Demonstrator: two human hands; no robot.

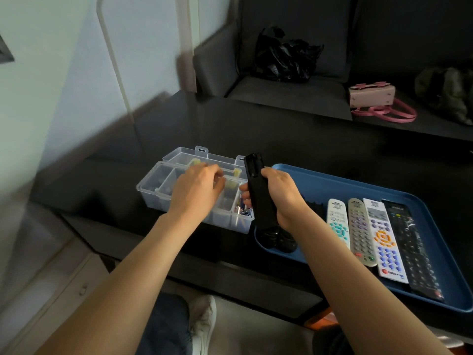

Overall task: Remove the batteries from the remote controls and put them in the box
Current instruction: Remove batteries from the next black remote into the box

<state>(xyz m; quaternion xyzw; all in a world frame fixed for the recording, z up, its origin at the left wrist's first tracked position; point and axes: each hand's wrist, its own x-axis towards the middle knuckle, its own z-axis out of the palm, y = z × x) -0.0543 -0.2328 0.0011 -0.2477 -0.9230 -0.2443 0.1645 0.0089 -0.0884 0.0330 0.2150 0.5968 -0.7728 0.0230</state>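
A black table (pixel 294 139) fills most of my view, with a dark sofa (pixel 281 93) behind it carrying a black plastic bag (pixel 284 57) and a small pink handbag (pixel 372 97). On the table's right side sits a blue tray (pixel 435 265). Four remotes lie side by side in it: a white one with teal buttons (pixel 338 222), a grey one (pixel 361 231), a white one with orange and blue buttons (pixel 385 239) and a long black one (pixel 412 249). At the tray's near left corner lie a few dark rounded pieces (I cannot tell what they are).

Just left of the tray stands the clear plastic box (pixel 153 190), lid open, split into compartments; batteries (pixel 243 210) lie in its rightmost compartment.

My right hand (pixel 281 198) grasps a black remote (pixel 259 193) upright between box and tray, its back toward me and the battery bay at the top uncovered. My left hand (pixel 197 190) hovers over the middle of the box, fingers curled down; whether it pinches anything I cannot tell.
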